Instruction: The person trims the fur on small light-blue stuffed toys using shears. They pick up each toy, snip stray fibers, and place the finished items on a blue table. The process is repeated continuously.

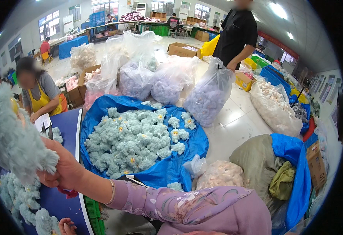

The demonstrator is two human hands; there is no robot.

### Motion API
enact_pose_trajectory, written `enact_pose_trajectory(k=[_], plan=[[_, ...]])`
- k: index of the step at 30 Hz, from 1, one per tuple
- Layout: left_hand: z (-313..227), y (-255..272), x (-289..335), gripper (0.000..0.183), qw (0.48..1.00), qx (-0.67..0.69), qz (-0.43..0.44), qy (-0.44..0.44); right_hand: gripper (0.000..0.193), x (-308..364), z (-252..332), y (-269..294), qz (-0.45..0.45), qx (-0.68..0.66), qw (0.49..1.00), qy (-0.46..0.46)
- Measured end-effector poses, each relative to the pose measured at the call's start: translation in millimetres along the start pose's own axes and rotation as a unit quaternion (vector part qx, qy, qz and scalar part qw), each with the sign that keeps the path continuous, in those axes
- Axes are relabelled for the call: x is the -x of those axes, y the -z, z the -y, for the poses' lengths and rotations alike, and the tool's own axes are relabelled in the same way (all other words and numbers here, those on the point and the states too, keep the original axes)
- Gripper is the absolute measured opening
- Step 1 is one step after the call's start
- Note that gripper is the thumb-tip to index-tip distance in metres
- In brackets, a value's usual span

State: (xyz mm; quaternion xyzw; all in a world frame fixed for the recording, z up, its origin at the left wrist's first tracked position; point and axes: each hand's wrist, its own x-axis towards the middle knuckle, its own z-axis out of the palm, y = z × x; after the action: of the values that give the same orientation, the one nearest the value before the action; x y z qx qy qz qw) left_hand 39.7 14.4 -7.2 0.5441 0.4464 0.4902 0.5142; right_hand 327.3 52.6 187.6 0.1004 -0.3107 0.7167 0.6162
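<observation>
My right hand (63, 164), at the end of a purple flowered sleeve, is raised over the table on the left. Its fingers are closed on a fluffy pale blue plush toy (12, 137) with a yellow part near its top. A pointed dark metal tool (48, 131) sticks up beside the same hand; its handle is hidden. Low at the bottom edge, my left hand (67, 226) shows only curled fingers, and whatever they may hold is out of sight. More pale blue plush pieces (20, 199) lie on the blue table (67, 201) beneath.
A blue tarp (197, 143) holds a heap of plush pieces (130, 137) beside the table. A person in a yellow apron (42, 92) works across it. Another person in black (238, 33) grips a clear bag of lilac plush (210, 94). Filled bags and cartons stand around.
</observation>
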Motion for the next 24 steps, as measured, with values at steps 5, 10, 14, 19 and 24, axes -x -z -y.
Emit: enact_pose_trajectory(k=[5,10,14,19,24], plan=[[1,4,-1,0.027,1.0,0.0,0.003,0.007,0.041,-2,-6,-11,0.031,0.006,0.999,0.008],[-1,6,0,0.027,1.0,-0.007,-0.007,0.009,0.039,8,-8,-18,0.054,0.0,0.998,-0.009],[-2,2,0,0.028,1.0,-0.008,-0.005,0.005,0.04,5,-12,-22,0.056,0.013,0.998,0.0],[-6,-4,0,0.029,1.0,-0.008,-0.006,0.008,0.041,10,-11,-23,0.056,0.017,0.998,-0.013],[6,18,3,0.034,0.999,-0.047,0.001,-0.017,0.051,17,-19,-21,0.036,0.041,0.998,-0.042]])
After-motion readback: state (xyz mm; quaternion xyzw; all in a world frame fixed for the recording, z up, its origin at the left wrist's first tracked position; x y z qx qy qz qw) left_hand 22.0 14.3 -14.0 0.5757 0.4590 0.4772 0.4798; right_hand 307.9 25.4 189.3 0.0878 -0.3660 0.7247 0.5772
